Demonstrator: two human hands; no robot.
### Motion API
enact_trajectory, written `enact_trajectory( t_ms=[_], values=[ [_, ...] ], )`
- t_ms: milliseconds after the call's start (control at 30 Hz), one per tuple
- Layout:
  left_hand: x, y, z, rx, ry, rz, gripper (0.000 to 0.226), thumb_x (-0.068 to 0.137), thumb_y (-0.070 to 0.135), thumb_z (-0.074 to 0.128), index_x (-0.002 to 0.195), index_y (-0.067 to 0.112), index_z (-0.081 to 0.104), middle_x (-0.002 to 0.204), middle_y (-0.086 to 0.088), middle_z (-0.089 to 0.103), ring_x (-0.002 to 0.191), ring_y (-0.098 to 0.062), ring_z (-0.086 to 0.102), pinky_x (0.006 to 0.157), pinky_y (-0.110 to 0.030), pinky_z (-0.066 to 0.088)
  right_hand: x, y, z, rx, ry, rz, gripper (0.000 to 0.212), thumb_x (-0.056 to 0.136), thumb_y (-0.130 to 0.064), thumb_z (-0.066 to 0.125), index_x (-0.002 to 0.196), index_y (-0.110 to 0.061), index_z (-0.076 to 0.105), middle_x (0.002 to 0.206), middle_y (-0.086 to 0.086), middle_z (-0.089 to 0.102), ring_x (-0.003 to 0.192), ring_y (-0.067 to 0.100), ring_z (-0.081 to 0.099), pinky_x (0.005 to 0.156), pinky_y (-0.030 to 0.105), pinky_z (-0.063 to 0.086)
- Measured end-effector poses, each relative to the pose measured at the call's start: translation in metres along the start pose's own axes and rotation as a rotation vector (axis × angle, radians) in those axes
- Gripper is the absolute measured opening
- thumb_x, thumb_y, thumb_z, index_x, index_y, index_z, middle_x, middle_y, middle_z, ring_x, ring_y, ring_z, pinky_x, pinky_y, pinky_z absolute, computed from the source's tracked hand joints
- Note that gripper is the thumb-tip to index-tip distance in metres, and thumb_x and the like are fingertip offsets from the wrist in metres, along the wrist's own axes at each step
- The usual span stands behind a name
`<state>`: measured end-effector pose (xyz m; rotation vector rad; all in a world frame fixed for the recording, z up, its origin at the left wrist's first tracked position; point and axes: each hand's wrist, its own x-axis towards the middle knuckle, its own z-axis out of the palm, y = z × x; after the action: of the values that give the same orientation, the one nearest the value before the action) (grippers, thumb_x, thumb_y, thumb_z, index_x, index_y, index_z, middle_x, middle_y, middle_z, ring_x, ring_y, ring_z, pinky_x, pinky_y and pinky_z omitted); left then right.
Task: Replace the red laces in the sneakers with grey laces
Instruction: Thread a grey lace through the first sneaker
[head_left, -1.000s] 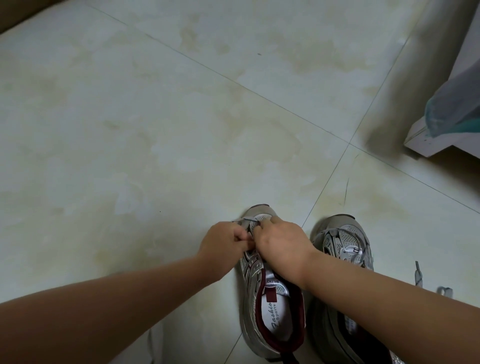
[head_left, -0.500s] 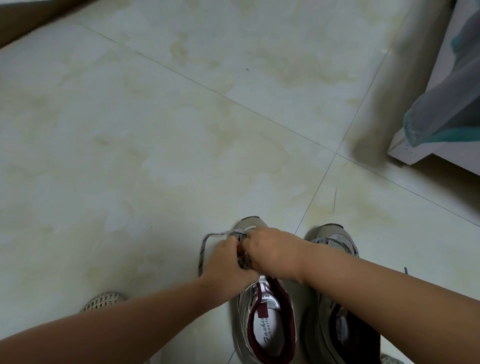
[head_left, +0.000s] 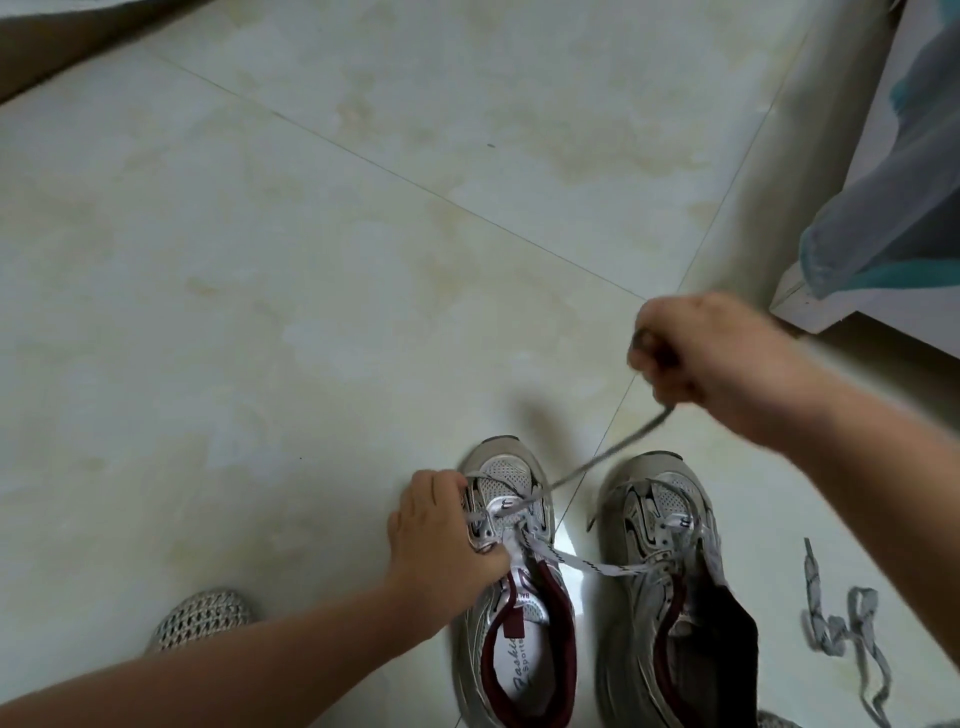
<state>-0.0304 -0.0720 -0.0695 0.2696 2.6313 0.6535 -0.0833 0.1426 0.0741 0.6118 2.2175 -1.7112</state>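
Two silver-grey sneakers with dark red lining stand side by side on the tiled floor, toes pointing away from me. My left hand (head_left: 441, 540) presses on the left side of the left sneaker (head_left: 511, 613) at its lower eyelets. My right hand (head_left: 706, 358) is raised above and to the right, closed on one end of the grey lace (head_left: 608, 457), which runs taut from the left sneaker's front eyelets. The lace's other end lies across to the right sneaker (head_left: 660, 582). No red lace is in view.
A loose grey lace (head_left: 841, 629) lies coiled on the floor at the right. A foot in a woven grey shoe (head_left: 200, 618) rests at the lower left. White furniture with grey-teal cloth (head_left: 883, 234) stands at the right edge. A dark edge borders the top left.
My right hand left the left sneaker's toe and rose up and to the right, drawing the grey lace out taut. My left hand stayed on the sneaker. The view tilted, showing both sneakers.
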Motion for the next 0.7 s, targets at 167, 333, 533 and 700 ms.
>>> enact_trajectory(
  t_ms=[167,333,533,700],
  values=[
    [0.009,-0.001,-0.004,0.001,0.007,0.289,0.079,0.058,0.048,0.046,0.132,0.02,0.045,0.139,0.002,0.045,0.129,-0.019,0.043,0.096,-0.042,0.037,-0.013,0.066,0.061,-1.166,-0.26,-0.057,0.044,0.09,-0.056,0.042,0.112,-0.019,0.05,0.107,0.004,0.058,0.095,0.024,0.057,0.073,0.032,0.039],
    [0.016,-0.008,-0.009,0.011,-0.068,0.41,0.08,0.058,0.052,0.042,0.131,0.021,0.05,0.142,0.003,0.043,0.127,-0.011,0.045,0.094,-0.035,0.031,-0.008,0.082,0.079,-1.209,-0.45,-0.084,0.031,0.095,-0.04,0.042,0.098,-0.013,0.057,0.1,0.008,0.063,0.095,0.024,0.059,0.069,0.03,0.037],
    [0.019,-0.013,-0.005,-0.05,-0.141,0.398,0.086,0.058,0.055,0.04,0.139,0.028,0.034,0.148,0.025,0.016,0.137,0.002,0.021,0.111,-0.037,0.027,-0.013,0.04,0.053,-0.24,-0.436,0.047,0.041,0.094,-0.02,0.049,0.054,-0.014,0.054,0.049,-0.004,0.042,0.044,0.01,0.033,0.047,0.023,0.028],
    [0.019,-0.016,-0.006,-0.056,-0.166,0.37,0.087,0.058,0.053,0.035,0.14,0.025,0.034,0.147,0.023,0.014,0.141,-0.004,0.016,0.112,-0.038,0.024,-0.018,-0.006,0.019,0.104,-0.293,-0.11,0.048,0.095,-0.015,0.042,0.047,-0.02,0.038,0.045,-0.005,0.036,0.044,0.01,0.025,0.049,0.027,0.017]
  ],
)
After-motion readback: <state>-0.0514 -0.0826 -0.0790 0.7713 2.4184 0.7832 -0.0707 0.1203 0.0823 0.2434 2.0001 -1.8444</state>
